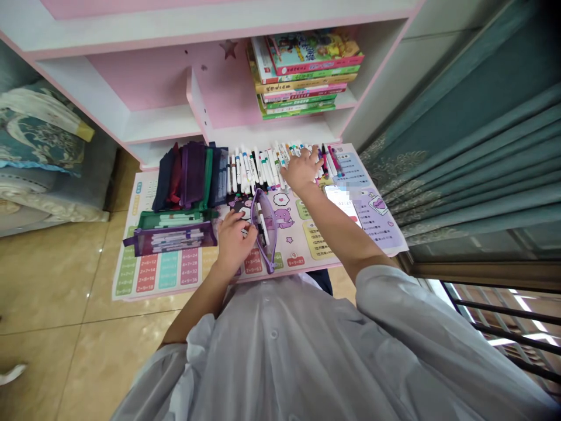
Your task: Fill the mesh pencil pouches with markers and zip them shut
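Observation:
A long purple zip pencil pouch (272,234) lies unzipped near the table's front edge, with a few markers (262,225) inside. My left hand (236,237) is at its left side, fingers curled and thumb against the pouch's edge. Farther back, a wide row of white-barrelled markers (249,166) with coloured caps spreads across the table. Over the right part of that row rests my right hand (303,169), its fingers spread on the markers; what lies under the palm is hidden.
Filled green (146,220) and purple (142,242) pouches lie at left, before a stack of dark pouches (193,175). A phone (342,206) lies beside my right forearm. Books (307,76) fill part of the pink shelf (149,123) behind. Curtains (473,140) hang at right.

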Action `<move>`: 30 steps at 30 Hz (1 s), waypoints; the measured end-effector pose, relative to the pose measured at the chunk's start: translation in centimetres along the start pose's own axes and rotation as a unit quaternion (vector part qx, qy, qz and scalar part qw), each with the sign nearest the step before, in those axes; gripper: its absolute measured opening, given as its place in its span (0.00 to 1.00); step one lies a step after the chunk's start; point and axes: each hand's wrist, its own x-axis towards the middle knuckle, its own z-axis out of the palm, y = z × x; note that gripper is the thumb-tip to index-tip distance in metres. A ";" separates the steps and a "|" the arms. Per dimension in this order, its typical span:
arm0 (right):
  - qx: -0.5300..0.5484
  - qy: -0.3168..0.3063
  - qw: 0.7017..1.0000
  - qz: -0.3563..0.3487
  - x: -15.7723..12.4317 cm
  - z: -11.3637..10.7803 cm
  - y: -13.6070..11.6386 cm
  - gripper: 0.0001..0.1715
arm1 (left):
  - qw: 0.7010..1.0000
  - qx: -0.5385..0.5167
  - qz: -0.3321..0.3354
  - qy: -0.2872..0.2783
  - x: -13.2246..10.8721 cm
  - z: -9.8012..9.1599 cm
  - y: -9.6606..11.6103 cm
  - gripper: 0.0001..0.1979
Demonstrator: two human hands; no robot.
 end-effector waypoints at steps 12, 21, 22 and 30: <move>0.008 -0.004 0.998 -0.055 0.1 -0.2 0.2 0.19 | 1.000 0.001 0.007 0.005 0.0 0.2 -0.1 0.10; 0.089 0.047 0.992 -0.076 -6.1 -3.2 0.8 0.11 | 1.000 0.007 0.016 0.014 0.0 0.4 -0.1 0.10; 0.104 0.050 0.990 -0.081 -7.0 -3.6 0.9 0.10 | 1.000 0.006 0.016 0.012 0.0 0.4 -0.1 0.10; 0.180 0.055 0.972 -0.141 -15.0 -5.4 1.6 0.09 | 1.000 0.000 0.020 0.014 0.2 0.3 0.0 0.10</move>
